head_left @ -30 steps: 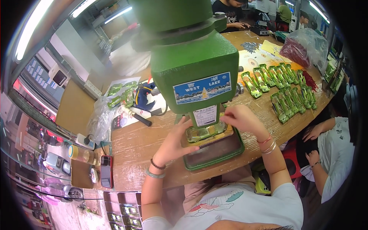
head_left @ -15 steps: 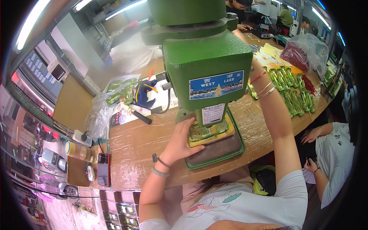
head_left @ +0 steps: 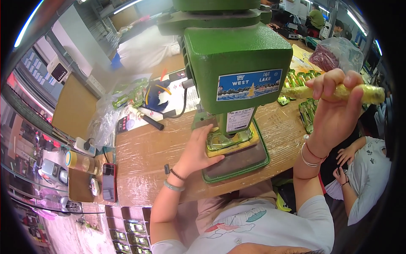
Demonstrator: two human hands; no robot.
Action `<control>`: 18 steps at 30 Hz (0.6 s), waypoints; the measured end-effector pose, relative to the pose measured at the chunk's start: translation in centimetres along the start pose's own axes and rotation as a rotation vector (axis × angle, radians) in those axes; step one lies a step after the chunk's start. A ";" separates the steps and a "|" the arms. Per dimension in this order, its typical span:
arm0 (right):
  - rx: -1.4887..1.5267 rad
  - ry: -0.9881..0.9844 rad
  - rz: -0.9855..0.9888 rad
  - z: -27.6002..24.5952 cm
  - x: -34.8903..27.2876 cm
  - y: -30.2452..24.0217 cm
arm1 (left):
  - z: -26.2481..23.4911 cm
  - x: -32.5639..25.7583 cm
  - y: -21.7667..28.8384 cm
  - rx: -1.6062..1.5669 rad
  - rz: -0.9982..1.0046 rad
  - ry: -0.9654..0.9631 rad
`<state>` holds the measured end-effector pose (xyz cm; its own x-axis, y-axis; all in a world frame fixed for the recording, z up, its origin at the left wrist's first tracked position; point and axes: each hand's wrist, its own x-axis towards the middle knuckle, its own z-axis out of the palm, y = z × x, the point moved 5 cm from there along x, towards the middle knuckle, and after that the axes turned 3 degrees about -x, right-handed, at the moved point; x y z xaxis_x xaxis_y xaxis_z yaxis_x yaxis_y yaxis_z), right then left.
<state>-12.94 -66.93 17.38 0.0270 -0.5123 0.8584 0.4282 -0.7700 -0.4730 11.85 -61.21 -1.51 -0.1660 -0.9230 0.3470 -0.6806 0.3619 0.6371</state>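
A green bench drill press [head_left: 239,42] stands in front of me on the table. Under its spindle, a clear green plastic piece [head_left: 216,143] lies on a yellow block [head_left: 231,150] above the press base [head_left: 224,168]. My left hand [head_left: 193,149] grips the block's left side, with the thumb along its front edge and the fingers toward the back. To the right of the drill head, my right hand [head_left: 334,108] is wrapped around a yellow-wrapped lever handle [head_left: 372,94]. The drill head hides the lever's inner end, and the bit's tip is hard to make out.
Left on the table are a phone [head_left: 109,182], a lidded jar [head_left: 80,161] and a black-handled tool [head_left: 154,123]. More green pieces [head_left: 307,116] lie right, near a bag of dark red bits [head_left: 325,57]. A compartment tray [head_left: 122,224] is below left; a co-worker [head_left: 366,169] sits close right.
My right hand has come from behind the drill head's right side out toward me, and the lever handle now shows in it. My left hand keeps its hold on the block.
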 end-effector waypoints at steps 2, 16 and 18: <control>0.012 0.007 -0.007 -0.1 -0.6 0.0 | 0.0 -0.1 0.0 0.005 0.009 0.007; -0.084 0.106 -0.159 -0.2 -4.9 -0.6 | 0.0 0.1 -0.2 -0.008 0.009 0.011; -0.115 0.148 -0.181 -0.1 -5.8 -0.6 | -0.1 -0.2 -0.1 -0.010 0.014 0.009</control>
<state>-13.43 -63.49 12.65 -0.1768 -0.4056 0.8968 0.3085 -0.8880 -0.3409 12.07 -61.04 -1.59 -0.1691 -0.9168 0.3617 -0.6709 0.3759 0.6392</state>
